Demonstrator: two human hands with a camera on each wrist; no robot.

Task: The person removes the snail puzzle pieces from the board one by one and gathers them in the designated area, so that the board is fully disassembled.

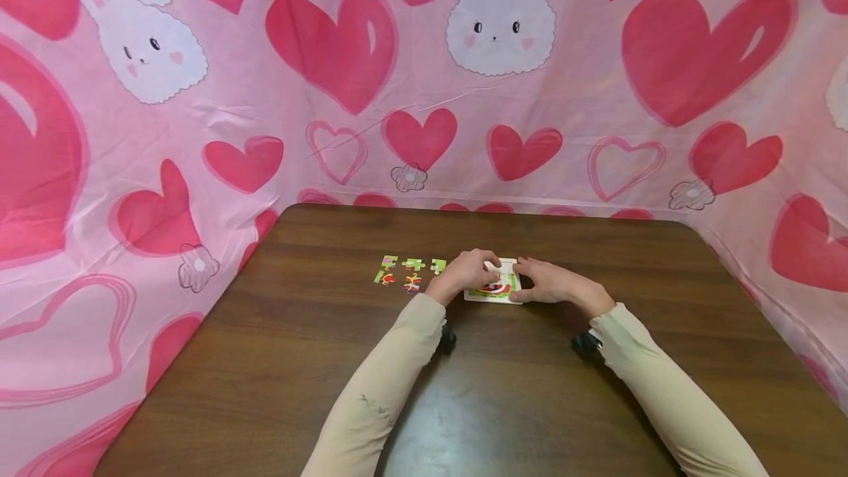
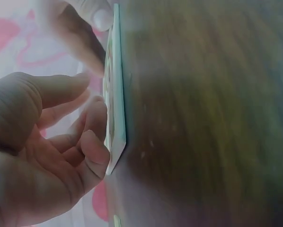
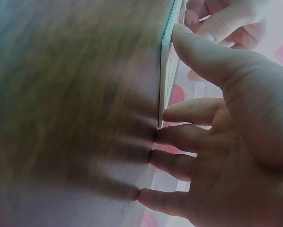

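head view shows a small puzzle tray (image 1: 486,299) near the far middle of the wooden table (image 1: 503,403), with both hands at it. the left hand (image 1: 469,271) reaches over the tray's left part, and in the left wrist view its fingers are bent, with fingertips at the tray's face and edge; thumb and fingers stand a little apart, with nothing visible between them, though whether a small piece is hidden under the fingertips cannot be told. the right hand (image 1: 550,282) has a wide span around the tray's right side: its thumb touches the near part of the edge, the forefinger is at the far corner, and the other fingertips rest on the table beyond, which seems to brace the tray. as for progress, the work looks partway along. red and green picture shows inside the tray's lower part, so some of the puzzle is probably in place, while a paler area toward the top may be unfilled; the hands cover too much to be sure. five loose jigsaw pieces (image 1: 414,264) lie to the left of the tray, well spread in two rough rows, and these appear left to fit.
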